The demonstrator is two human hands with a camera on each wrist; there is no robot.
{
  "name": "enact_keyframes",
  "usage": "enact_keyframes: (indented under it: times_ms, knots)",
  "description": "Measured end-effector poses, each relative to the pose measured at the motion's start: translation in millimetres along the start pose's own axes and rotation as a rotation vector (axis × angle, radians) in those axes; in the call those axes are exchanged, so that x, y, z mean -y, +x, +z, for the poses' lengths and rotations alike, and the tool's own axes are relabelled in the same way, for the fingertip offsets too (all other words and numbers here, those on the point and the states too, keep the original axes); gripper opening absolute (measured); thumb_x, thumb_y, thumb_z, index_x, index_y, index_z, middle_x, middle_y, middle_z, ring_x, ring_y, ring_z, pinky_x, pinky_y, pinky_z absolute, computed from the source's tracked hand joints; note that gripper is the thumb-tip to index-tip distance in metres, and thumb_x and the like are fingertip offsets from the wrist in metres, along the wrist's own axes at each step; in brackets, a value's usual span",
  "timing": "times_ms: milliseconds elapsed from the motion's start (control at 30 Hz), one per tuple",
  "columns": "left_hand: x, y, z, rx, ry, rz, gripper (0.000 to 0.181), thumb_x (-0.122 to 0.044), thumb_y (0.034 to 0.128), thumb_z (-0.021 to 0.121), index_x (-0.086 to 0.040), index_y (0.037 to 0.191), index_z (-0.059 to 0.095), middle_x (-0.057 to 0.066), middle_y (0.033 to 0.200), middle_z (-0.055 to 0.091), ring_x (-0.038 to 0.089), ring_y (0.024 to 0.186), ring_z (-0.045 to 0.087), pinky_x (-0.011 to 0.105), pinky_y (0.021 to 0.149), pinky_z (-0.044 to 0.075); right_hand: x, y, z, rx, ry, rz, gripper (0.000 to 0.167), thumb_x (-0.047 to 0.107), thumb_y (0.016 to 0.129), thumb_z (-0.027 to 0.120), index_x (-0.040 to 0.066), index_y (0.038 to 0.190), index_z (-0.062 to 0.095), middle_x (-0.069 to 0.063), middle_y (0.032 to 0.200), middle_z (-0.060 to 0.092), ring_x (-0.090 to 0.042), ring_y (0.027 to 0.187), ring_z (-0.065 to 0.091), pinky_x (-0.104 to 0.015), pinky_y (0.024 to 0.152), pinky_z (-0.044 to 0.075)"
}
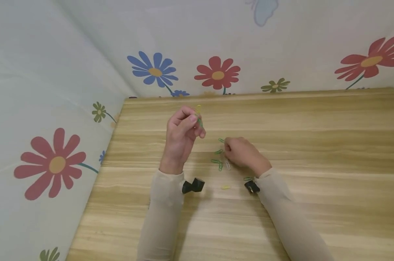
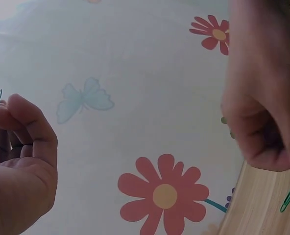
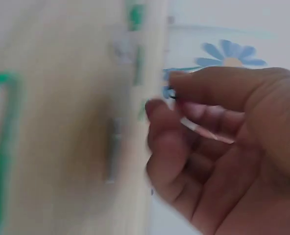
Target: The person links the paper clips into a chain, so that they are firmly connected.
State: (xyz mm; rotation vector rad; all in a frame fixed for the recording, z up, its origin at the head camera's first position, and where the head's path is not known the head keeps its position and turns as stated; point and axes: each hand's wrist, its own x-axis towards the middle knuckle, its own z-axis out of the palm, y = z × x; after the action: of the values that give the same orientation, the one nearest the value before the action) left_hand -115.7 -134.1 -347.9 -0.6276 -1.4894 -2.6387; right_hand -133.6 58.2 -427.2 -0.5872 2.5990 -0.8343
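My left hand [image 1: 179, 141] is raised over the table and pinches small paper clips between thumb and fingers. A yellow paper clip [image 1: 198, 107] sticks up above the fingertips, and a green paper clip [image 1: 200, 122] shows below it. Low over the table, my right hand [image 1: 244, 154] has its fingers curled beside a green paper clip [image 1: 221, 140]. In the right wrist view, a small dark wire end [image 3: 172, 94] shows at the pinching thumb and finger; a pale strip [image 3: 189, 124] lies across the curled fingers. Motion blur softens that view.
On the wooden table [image 1: 314, 145] near my right hand lie several green paper clips [image 1: 218, 152], a white paper clip [image 1: 228, 165] and a yellow paper clip [image 1: 226, 187]. Black mounts [image 1: 197, 185] sit at both wrists. A flower-printed curtain [image 1: 95, 47] borders the table's back and left.
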Motion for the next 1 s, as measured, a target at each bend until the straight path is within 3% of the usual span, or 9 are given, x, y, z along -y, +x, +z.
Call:
enact_keyframes:
  times_ms: [233,300,400,533,733,867,1000]
  knots:
    - [2.4,0.2,1.4,0.018,-0.039,-0.005,0.009,-0.008,0.0927,0.058,-0.013,0.088,0.064,0.0,0.076,0.058,0.011,0.059,0.049,0.023,0.058,0.051,12.7,-16.4,-25.6,-0.15,0.571,-0.09,0.005,0.009,0.101,0.062,0.005,0.098,0.06,-0.01,0.087,0.058,-0.02,0.049,0.048,-0.029,0.046,0.044]
    - [2.9,0.3,1.7,0.017,-0.051,-0.008,0.005,-0.01,0.093,0.062,-0.012,0.088,0.064,0.0,0.077,0.058,0.011,0.059,0.05,0.023,0.058,0.05,19.3,-22.1,-31.5,-0.194,0.683,-0.149,0.006,0.008,0.101,0.061,0.002,0.102,0.061,-0.013,0.084,0.057,-0.021,0.049,0.047,-0.028,0.046,0.043]
    - [3.7,0.6,2.7,0.017,-0.068,-0.014,0.006,-0.014,0.0926,0.067,-0.012,0.088,0.064,0.0,0.077,0.059,0.01,0.059,0.05,0.022,0.057,0.05,28.9,-29.5,-37.8,-0.255,0.792,-0.244,0.01,0.005,0.101,0.06,-0.003,0.105,0.065,-0.014,0.078,0.058,-0.022,0.053,0.051,-0.028,0.049,0.048]
    - [4.2,0.8,5.0,0.024,-0.072,-0.016,0.004,-0.011,0.0931,0.063,-0.012,0.089,0.063,-0.001,0.08,0.06,0.009,0.059,0.051,0.022,0.058,0.05,40.6,-39.3,-44.2,-0.295,0.924,-0.34,0.013,-0.003,0.1,0.058,-0.009,0.107,0.067,-0.015,0.081,0.061,-0.022,0.06,0.059,-0.031,0.057,0.055]
    - [5.4,0.2,8.0,0.048,-0.037,-0.001,0.015,-0.004,0.0928,0.054,-0.013,0.092,0.066,0.001,0.085,0.06,0.01,0.059,0.053,0.022,0.059,0.052,53.8,-50.7,-50.1,-0.282,1.113,-0.395,0.017,-0.009,0.096,0.059,-0.002,0.109,0.068,-0.013,0.087,0.061,-0.019,0.06,0.059,-0.029,0.055,0.055]
    - [7.1,0.1,9.7,0.065,0.007,0.01,0.003,-0.015,0.0948,0.069,-0.014,0.093,0.067,0.0,0.085,0.062,0.01,0.059,0.055,0.022,0.058,0.052,58.6,-54.1,-51.5,-0.254,1.214,-0.43,0.019,-0.012,0.094,0.058,0.002,0.106,0.062,-0.01,0.083,0.06,-0.018,0.058,0.059,-0.028,0.053,0.054]
    - [8.3,0.4,10.9,0.09,0.057,0.014,0.012,-0.025,0.0924,0.076,-0.015,0.093,0.068,-0.001,0.086,0.063,0.01,0.061,0.055,0.021,0.058,0.051,61.9,-55.7,-52.2,-0.22,1.267,-0.457,0.014,-0.013,0.093,0.056,-0.002,0.102,0.054,-0.009,0.081,0.06,-0.016,0.057,0.059,-0.027,0.051,0.054]
